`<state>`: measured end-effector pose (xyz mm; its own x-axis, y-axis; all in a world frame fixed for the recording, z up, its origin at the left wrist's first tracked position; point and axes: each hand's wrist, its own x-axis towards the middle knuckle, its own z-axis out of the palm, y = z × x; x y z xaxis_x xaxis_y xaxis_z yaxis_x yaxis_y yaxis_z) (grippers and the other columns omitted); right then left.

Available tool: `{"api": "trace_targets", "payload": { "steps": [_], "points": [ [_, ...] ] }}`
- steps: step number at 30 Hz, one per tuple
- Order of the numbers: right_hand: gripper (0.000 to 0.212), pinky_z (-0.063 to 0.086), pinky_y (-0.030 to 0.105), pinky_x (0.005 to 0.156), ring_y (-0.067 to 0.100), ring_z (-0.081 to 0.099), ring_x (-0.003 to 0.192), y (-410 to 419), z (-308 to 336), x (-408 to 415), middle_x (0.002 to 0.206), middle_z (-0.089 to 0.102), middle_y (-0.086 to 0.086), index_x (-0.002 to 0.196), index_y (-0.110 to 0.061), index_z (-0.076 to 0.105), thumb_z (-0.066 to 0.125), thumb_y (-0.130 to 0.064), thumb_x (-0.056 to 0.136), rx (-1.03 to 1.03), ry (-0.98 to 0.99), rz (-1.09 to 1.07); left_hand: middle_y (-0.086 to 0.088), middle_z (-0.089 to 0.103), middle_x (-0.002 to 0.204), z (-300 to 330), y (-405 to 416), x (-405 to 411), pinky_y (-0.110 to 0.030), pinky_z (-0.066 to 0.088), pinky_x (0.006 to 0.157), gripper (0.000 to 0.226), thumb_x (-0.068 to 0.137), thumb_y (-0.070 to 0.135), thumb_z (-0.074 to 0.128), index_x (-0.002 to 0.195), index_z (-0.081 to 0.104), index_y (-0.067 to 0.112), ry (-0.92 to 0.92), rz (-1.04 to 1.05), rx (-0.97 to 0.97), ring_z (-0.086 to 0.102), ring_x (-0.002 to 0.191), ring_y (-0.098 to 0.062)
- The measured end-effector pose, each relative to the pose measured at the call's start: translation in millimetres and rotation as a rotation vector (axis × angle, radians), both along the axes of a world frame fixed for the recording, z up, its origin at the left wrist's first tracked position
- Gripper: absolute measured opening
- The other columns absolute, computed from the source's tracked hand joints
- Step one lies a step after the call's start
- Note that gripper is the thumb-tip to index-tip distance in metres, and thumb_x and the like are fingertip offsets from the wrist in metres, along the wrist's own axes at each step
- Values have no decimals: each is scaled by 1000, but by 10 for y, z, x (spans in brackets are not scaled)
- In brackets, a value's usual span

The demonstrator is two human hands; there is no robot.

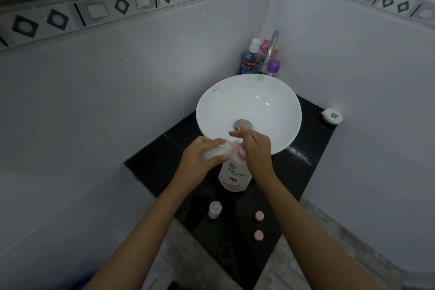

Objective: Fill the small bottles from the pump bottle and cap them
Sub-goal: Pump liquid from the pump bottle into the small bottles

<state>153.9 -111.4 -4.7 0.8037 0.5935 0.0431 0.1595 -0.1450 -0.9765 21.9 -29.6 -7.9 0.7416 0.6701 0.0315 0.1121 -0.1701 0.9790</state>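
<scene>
Centrally, low in the frame, the pump bottle reads "Shokubutsu". The left hand grips a small bottle, tilted at its pump; the right hand presses on top, fingers extended. Another small bottle stands uncapped below, near two pink caps. A "Colgate Plax" bottle sits behind the sink.
</scene>
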Motion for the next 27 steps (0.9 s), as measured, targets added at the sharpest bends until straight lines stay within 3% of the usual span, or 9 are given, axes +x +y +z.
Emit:
{"api": "trace_targets", "payload": {
  "steps": [2, 7, 9, 12, 16, 19, 27],
  "points": [
    [37, 46, 20, 78, 9, 63, 87, -4, -23, 0, 93, 74, 9, 89, -3, 76, 45, -20, 99, -5, 20, 3, 3, 56, 106, -15, -6, 12, -3, 45, 77, 39, 77, 19, 74, 115, 66, 20, 14, 3, 4, 55, 95, 2],
    [38, 50, 36, 80, 13, 62, 80, -17, -85, -24, 90, 72, 1, 87, -7, 75, 44, -24, 99, -85, -48, 27, 2, 54, 103, -21, -32, 20, 0, 42, 75, 40, 77, 17, 74, 116, 66, 19, 26, 0, 32, 54, 93, 3],
    [38, 50, 32, 77, 9, 60, 73, -23, -16, 2, 87, 71, 2, 88, -7, 75, 44, -27, 99, -125, -47, 53, 5, 54, 101, -6, -38, 24, 0, 42, 75, 40, 77, 17, 74, 116, 66, 17, 13, -1, 43, 54, 91, 8],
    [39, 46, 13, 68, 6, 59, 73, -46, 95, 23, 86, 70, 6, 91, -7, 75, 43, -28, 99, -122, -78, 66, 4, 55, 104, 15, -16, 27, -1, 43, 79, 41, 78, 16, 74, 118, 65, 14, 1, 3, 57, 54, 97, 1],
    [39, 49, 25, 80, 11, 64, 83, -30, 174, 21, 91, 72, 3, 95, -5, 74, 42, -27, 100, -103, -77, 57, 1, 56, 110, 57, 32, 6, -2, 44, 80, 41, 79, 17, 72, 119, 64, 14, 16, -6, 36, 55, 102, -5],
    [39, 50, 28, 84, 18, 67, 88, -33, 185, 25, 97, 74, 8, 97, -3, 73, 41, -25, 99, -103, -64, 59, -3, 57, 112, 83, 52, -32, -14, 45, 87, 38, 80, 13, 71, 117, 64, 15, 5, 9, 4, 55, 101, -6],
    [36, 50, 22, 79, 15, 68, 84, -21, 193, 27, 94, 73, 6, 96, -2, 73, 44, -23, 98, -96, -26, 44, -2, 58, 117, 52, 34, -125, -21, 47, 87, 37, 83, 13, 67, 118, 63, 22, -2, 24, -145, 56, 108, -14]
  ]
}}
